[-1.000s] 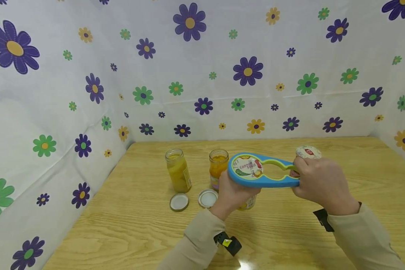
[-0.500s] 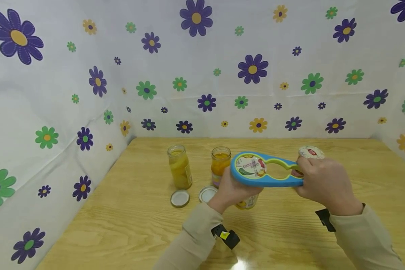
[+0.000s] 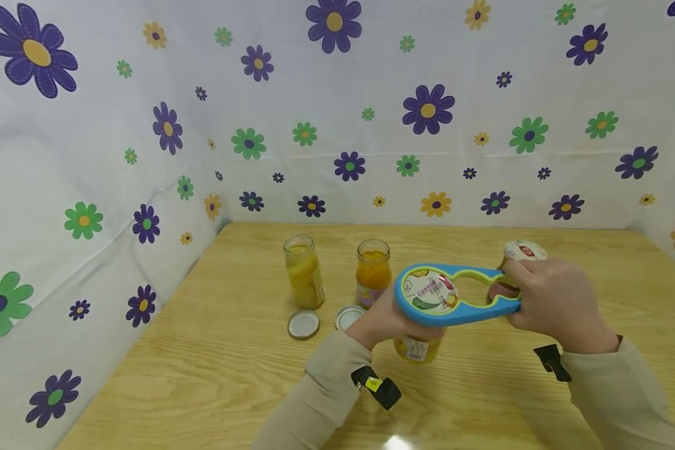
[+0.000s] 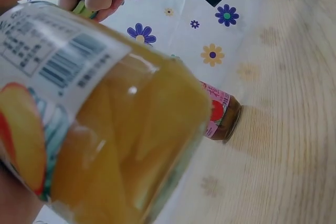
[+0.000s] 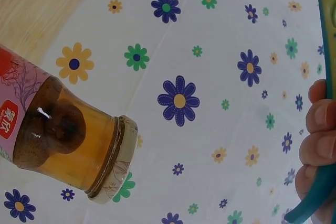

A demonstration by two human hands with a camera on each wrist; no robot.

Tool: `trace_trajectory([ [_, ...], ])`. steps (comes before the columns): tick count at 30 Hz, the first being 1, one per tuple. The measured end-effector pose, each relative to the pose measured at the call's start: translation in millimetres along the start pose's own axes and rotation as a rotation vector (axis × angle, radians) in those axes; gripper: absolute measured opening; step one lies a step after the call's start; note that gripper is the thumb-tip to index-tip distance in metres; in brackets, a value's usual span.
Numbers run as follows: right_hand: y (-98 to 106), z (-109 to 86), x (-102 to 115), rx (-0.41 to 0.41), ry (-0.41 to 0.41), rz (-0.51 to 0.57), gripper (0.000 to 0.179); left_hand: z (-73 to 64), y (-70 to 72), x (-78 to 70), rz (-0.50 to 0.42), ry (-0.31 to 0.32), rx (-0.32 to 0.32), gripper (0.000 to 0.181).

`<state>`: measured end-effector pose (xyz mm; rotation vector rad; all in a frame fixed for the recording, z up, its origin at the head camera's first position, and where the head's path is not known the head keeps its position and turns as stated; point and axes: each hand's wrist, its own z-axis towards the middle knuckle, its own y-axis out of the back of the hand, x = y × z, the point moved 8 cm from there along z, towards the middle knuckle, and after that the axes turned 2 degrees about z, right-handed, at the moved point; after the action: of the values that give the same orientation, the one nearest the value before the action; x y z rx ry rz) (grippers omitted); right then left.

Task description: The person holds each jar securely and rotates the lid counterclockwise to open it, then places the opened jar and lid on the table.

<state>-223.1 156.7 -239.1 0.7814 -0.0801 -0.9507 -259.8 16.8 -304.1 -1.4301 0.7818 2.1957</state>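
Note:
My left hand (image 3: 390,319) grips a glass jar of yellow fruit pieces (image 4: 142,140), its printed lid (image 3: 429,292) facing up. Around that lid sits the wide end of a blue and yellow-green jar opener (image 3: 455,316). Curled about the opener's narrow right end are the fingers of my right hand (image 3: 557,303). In the left wrist view the jar's label shows a barcode and a painted fruit. Fingers of the right hand (image 5: 317,140) wrap the opener's blue handle in the right wrist view. The left palm is mostly hidden.
Two lidless jars stand behind to the left, one of yellow fruit (image 3: 305,278) and one of orange fruit (image 3: 373,270). Two loose lids, a left one (image 3: 304,325) and a right one (image 3: 347,316), lie before them. A closed pink-labelled jar (image 5: 79,129) stands behind the right hand.
The opener's wide end has come slightly toward me with the jar, and the opener has turned a little counterclockwise. More of the jar's label shows below my left hand. The head view has shifted slightly.

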Motion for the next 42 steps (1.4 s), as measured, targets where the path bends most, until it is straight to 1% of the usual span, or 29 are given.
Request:
trace_trajectory([
  [7,-1.2,1.0,1.8,0.009,-0.006,0.021,0.05,1.7,-0.7,-1.0,-0.061,-0.026,0.035,0.064],
  [9,-2.0,1.2,1.8,0.016,-0.013,0.031,0.051,2.3,-1.1,-0.4,-0.063,-0.033,0.048,0.064],
  [11,-3.0,1.1,1.7,0.029,-0.023,0.039,0.053,2.7,-1.2,1.5,-0.045,-0.033,0.053,0.062],
  [14,-6.7,0.0,-0.5,0.079,-0.041,0.046,0.033,3.5,-0.4,4.9,-0.015,-0.016,0.043,0.062],
  [16,-9.9,-0.7,-2.4,0.132,-0.062,0.05,0.018,3.9,0.8,7.4,0.0,0.003,0.024,0.064],
  [17,-11.8,-1.3,-3.5,0.163,-0.075,0.054,0.016,4.1,1.2,8.3,0.003,0.012,0.016,0.065],
  [18,-13.5,-1.9,-4.6,0.193,-0.088,0.057,0.019,4.2,1.6,9.4,0.002,0.02,0.009,0.066],
  [21,-17.3,-2.6,-5.3,0.259,-0.119,0.075,0.024,4.9,1.8,10.1,-0.005,0.003,0.004,0.066],
  [25,-20.6,-3.5,-5.8,0.298,-0.139,0.106,0.023,5.3,1.5,11.2,-0.006,-0.036,0.023,0.063],
  [28,-21.7,-3.9,-8.2,0.323,-0.172,0.135,0.017,5.3,2.2,16.3,0.006,-0.014,0.024,0.059],
  [30,-22.7,-4.4,-10.7,0.349,-0.204,0.16,0.013,5.8,3.4,21.2,0.025,0.014,0.007,0.056],
  [32,-24.2,-4.8,-13.3,0.381,-0.236,0.183,0.012,6.8,5.6,25.4,0.066,0.035,-0.029,0.054],
  [37,-30.6,-7.2,-17.2,0.476,-0.278,0.208,0.011,8.6,12.8,33.5,0.234,0.056,-0.164,0.054],
  [39,-33.3,-8.9,-17.8,0.512,-0.287,0.213,0.006,9.1,14.1,36.2,0.263,0.064,-0.204,0.055],
  [42,-36.5,-11.2,-18.9,0.559,-0.313,0.233,0.002,9.9,15.7,39.1,0.289,0.073,-0.248,0.053],
])
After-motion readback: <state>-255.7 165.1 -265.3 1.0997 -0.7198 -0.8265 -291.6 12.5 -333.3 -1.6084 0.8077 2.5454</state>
